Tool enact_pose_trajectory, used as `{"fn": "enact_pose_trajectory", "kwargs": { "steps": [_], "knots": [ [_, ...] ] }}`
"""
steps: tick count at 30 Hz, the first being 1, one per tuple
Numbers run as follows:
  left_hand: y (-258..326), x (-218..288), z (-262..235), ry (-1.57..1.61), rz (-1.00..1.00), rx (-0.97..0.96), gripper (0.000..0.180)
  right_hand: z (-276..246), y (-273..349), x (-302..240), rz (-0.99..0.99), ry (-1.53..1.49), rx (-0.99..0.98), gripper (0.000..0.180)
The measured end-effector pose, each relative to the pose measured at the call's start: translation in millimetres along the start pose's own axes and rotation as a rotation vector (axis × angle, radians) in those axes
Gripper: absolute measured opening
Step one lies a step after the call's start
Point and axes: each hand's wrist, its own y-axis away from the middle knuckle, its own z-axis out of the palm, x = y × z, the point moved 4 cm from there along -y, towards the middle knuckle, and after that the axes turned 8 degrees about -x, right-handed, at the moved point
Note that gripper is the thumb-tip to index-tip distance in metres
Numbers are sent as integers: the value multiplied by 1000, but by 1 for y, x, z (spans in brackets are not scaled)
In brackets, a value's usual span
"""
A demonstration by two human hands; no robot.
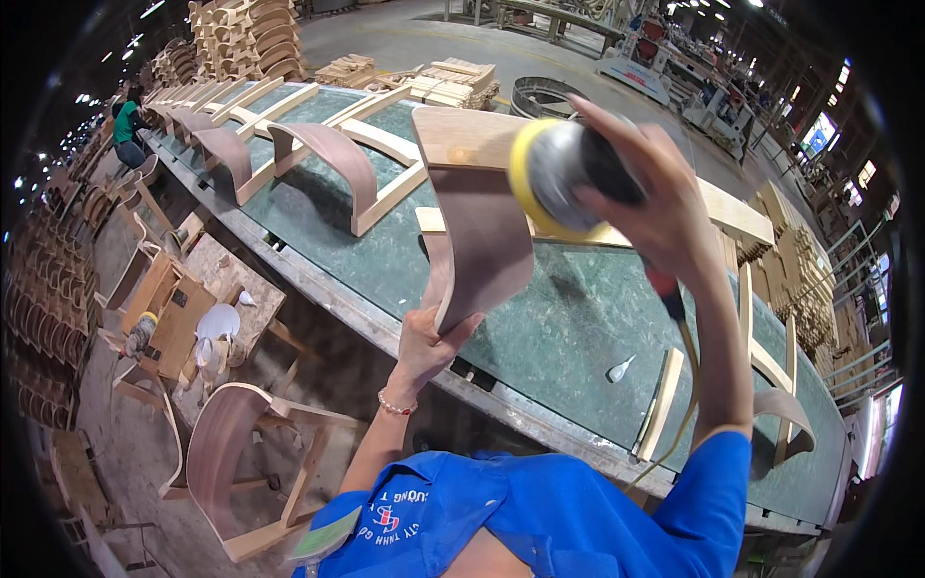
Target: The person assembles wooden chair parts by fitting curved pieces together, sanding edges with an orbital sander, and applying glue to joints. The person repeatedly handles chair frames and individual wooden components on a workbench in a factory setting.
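Observation:
My left hand grips the lower end of a curved wooden chair backrest, its fingers wrapped around the edge. The piece stands tilted over a green-topped table, and a pale wooden rail runs along its upper end. In my right hand is an electric orbital sander with a black body and a yellow pad. The pad is beside the rail's right part and slightly blurred; I cannot tell if it touches the wood. A cord hangs down from the sander.
Several curved frames lie along the table to the left. A small white bottle and a curved strip rest to the right. A chair frame stands on the floor at lower left. Beyond the table are stacked boards and a person.

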Motion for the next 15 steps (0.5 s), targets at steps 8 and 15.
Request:
{"fn": "enact_pose_trajectory", "kwargs": {
  "steps": [8,15],
  "knots": [
    [-5,5,-3,-1,-9,66,15,53,-100,-33,-128,148,29,67],
    [-14,5,-6,-31,20,64,17,62,-116,-27,-141,146,78,66]
  ]
}}
